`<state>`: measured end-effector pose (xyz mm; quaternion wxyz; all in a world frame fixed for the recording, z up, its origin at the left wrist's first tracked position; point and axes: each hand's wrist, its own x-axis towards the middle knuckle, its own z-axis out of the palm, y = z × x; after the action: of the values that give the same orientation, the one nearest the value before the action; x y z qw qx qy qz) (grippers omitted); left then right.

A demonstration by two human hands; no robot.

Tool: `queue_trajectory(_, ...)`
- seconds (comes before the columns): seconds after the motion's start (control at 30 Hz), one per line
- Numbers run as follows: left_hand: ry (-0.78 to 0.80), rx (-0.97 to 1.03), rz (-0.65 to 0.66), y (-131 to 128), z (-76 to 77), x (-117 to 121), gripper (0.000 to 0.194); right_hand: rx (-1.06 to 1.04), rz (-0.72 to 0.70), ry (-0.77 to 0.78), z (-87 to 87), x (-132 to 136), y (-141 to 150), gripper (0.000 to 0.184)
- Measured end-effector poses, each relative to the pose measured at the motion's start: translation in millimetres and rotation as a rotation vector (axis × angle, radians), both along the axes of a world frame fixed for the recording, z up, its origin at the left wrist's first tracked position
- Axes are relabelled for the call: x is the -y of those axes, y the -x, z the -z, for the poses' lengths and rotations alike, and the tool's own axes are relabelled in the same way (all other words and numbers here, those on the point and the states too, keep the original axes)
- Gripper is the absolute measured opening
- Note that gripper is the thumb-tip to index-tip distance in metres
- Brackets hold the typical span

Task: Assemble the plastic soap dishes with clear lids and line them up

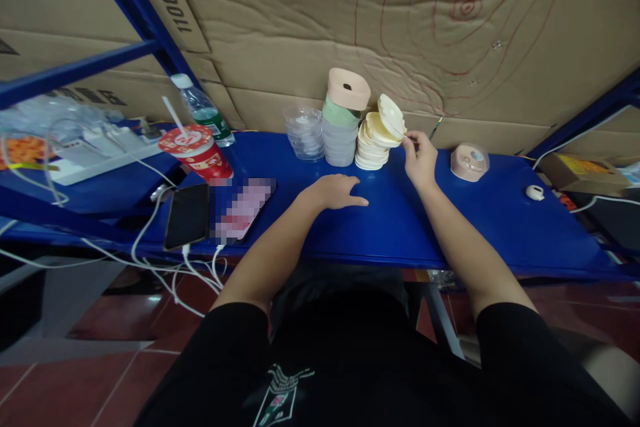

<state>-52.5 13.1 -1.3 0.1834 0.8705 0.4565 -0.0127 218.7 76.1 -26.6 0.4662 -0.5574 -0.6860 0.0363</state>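
Observation:
My right hand (pixel 419 157) reaches to a stack of cream round plastic lids (pixel 376 140) on the blue shelf (pixel 390 227). Its fingertips pinch the edge of the tilted top lid (pixel 391 115). My left hand (pixel 334 191) rests on the shelf surface in front of the stacks, fingers loosely curled with one finger stretched out, holding nothing. Left of the cream lids stands a stack of grey, green and pink box parts (pixel 343 120). A stack of clear plastic cups (pixel 304 133) stands beside it.
A pink round box (pixel 469 161) and a small white piece (pixel 535 192) lie to the right. On the left are a red paper cup with straw (pixel 197 150), a water bottle (pixel 203 109), two phones (pixel 187 215) on white cables, and a power strip (pixel 97 150). Cardboard lines the back.

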Motion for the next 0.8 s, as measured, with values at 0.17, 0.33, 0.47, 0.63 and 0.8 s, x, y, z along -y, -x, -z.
queue_trajectory(0.17,0.003,0.001,-0.002,0,-0.2,1,0.089,-0.225,-0.047,0.033,8.2,-3,9,0.052)
queue_trajectory(0.33,0.014,0.009,0.001,1,-1.7,1,0.089,-0.2,-0.029,-0.022,6.7,-4,8,0.059)
queue_trajectory(0.47,-0.04,0.093,-0.007,1,-1.8,0,0.082,-0.06,0.072,-0.044,-11.7,11,-6,0.079)
queue_trajectory(0.63,-0.568,0.552,-0.093,1,-2.2,-1,0.108,-0.229,-0.341,0.02,-36.1,51,-21,0.068)
queue_trajectory(0.8,-0.79,0.564,0.07,6,-5.8,1,0.115,-0.375,-0.866,0.471,-31.8,73,1,0.047)
